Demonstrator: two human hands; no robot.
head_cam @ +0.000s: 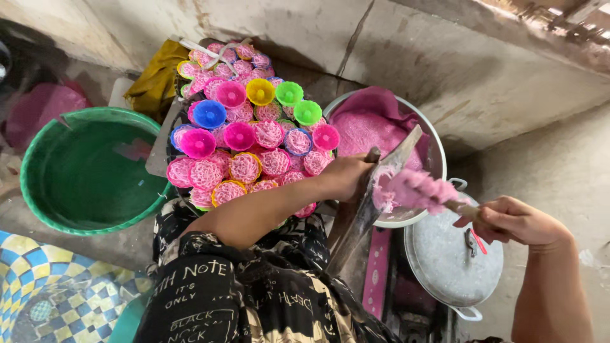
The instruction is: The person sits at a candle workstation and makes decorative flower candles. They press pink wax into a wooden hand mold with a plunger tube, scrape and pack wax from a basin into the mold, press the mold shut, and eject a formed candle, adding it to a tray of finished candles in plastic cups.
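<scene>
From the head camera I see my left hand closed around the wooden press over the pot, my right hand gripping a stick loaded with pink dough, best scraped steadily above the pot.

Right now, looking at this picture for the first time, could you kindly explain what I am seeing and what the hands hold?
One camera worn on the person's head looks down. The left hand grips a long dark tool leaning over a metal pot of pink dough. The right hand holds a stick loaded with a pink dough lump. Beside the pot sit stacked small colourful moulds, many filled with pink strands, a green basin and a metal lid.
</scene>
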